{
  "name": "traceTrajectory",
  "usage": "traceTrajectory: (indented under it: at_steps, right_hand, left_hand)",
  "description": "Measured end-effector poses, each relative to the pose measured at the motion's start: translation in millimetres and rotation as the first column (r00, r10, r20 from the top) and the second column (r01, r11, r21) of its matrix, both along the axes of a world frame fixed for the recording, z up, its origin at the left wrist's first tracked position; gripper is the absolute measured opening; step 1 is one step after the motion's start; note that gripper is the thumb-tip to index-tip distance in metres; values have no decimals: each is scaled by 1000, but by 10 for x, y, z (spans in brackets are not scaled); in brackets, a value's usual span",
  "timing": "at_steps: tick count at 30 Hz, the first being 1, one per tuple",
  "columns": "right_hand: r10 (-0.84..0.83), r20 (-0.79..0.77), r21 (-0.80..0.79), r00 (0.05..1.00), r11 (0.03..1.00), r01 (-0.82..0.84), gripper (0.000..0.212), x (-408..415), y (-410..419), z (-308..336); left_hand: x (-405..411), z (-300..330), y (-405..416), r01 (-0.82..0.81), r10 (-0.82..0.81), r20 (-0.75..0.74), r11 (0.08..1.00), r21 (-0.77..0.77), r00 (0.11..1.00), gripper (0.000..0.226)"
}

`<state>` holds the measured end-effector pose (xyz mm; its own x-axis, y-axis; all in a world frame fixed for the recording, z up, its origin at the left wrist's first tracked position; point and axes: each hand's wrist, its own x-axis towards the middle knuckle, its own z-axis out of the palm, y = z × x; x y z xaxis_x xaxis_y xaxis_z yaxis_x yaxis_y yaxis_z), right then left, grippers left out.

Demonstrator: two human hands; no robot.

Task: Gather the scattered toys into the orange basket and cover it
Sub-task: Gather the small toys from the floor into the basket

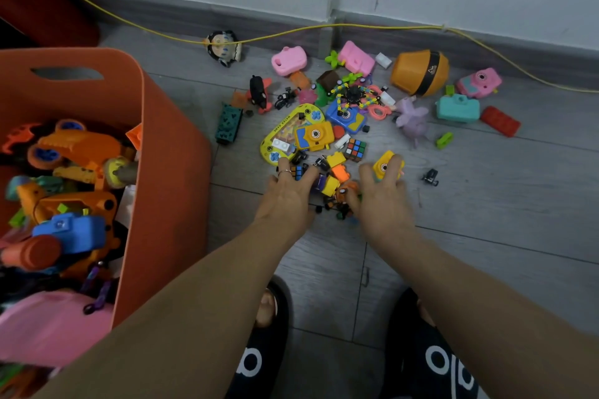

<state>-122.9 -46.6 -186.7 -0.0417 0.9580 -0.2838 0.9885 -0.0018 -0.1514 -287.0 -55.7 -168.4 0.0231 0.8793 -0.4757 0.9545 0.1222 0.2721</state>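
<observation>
Both hands reach into the near edge of the toy pile on the floor (453, 236). Left hand (287, 196), a ring on one finger, has its fingers spread and laid over small blocks; right hand (382, 194) curls its fingers round a small yellow toy camera (385, 165), though the blur hides the exact grip.

At the left stands the orange basket (162, 139), smooth-walled, soft-cornered, with a slot handle, uncovered. It is heaped with plastic toys: orange vehicles, a blue camera (69, 232), a pink piece at the bottom.

Beyond the hands the scattered toys (340, 113) lie close together on grey wood-grain planks: a yellow water game (285, 129), a little colour cube (355, 149), pink, teal and blue cameras, a black spinner with beaded arms, a ribbed orange cone-shaped toy (419, 73), a red brick (500, 121), a doll head (223, 47) further off.

A yellow cord (324, 27) trails along the skirting behind the pile. Two black slippers (256, 359) show below the forearms.
</observation>
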Motion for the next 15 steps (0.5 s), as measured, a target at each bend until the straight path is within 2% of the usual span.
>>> traceTrajectory:
  at_steps: [3, 5, 10, 15]
  right_hand:
    - [-46, -125, 24, 991, 998, 49, 25, 11, -7, -41]
    - [-60, -192, 44, 980, 997, 70, 19, 33, 4, -32]
    - [-80, -269, 109, 960, 988, 112, 23, 93, 10, 62]
    - [-132, -382, 88, 915, 980, 178, 26, 22, 71, 271]
  left_hand:
    - [-24, -4, 2, -34, 35, 35, 999, -27, 999, 62]
    - [-51, -6, -9, -71, 72, 85, 997, -22, 994, 56]
    - [-129, -6, -25, -157, 157, 178, 987, -15, 971, 35]
    - [-171, 82, -2, -179, 180, 247, 983, -26, 952, 21]
